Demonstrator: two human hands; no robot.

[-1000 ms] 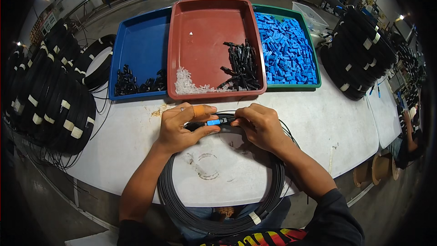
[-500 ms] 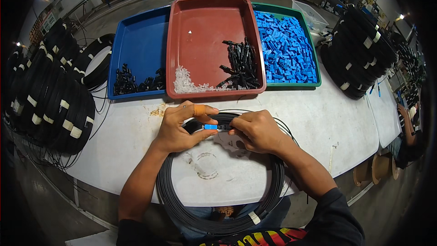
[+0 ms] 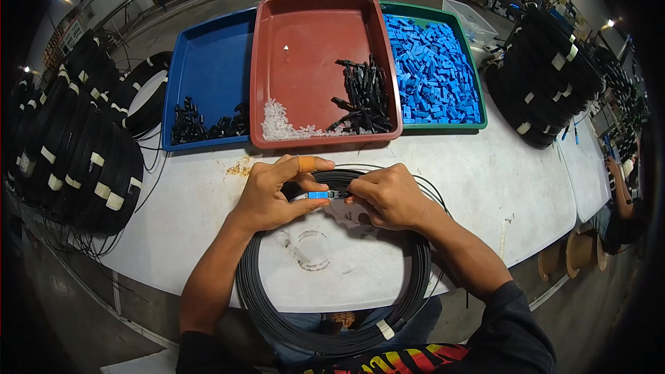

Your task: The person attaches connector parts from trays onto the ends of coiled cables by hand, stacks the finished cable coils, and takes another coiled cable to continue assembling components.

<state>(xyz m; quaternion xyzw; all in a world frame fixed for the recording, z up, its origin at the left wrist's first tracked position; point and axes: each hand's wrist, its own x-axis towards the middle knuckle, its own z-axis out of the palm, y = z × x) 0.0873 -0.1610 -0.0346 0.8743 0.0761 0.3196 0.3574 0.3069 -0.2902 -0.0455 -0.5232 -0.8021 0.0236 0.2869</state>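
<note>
Between the thumb and fingers of my left hand (image 3: 273, 190) is a small blue connector housing (image 3: 318, 195). An orange band wraps one finger of that hand. My right hand (image 3: 391, 197) pinches a black connector end (image 3: 338, 194), whose tip meets the right side of the blue housing. How deep it sits inside I cannot tell. Both hands are over the far side of a coil of black cable (image 3: 251, 284). The coil rests partly on the white table and partly over my lap, with a white tag (image 3: 385, 330) at its near side.
A red tray (image 3: 305, 62) holds black connector parts and clear small pieces. Beside it stand a blue tray (image 3: 208, 62) with black parts and a green tray (image 3: 478, 107) full of blue housings. Cable coils (image 3: 90, 173) pile up left, more coils (image 3: 547, 76) right. Another person's arm (image 3: 618, 180) shows far right.
Both hands hold nearly the same place, shifted very slightly. The blue housing and black connector stay end to end, with a little more of the joint showing between them.
</note>
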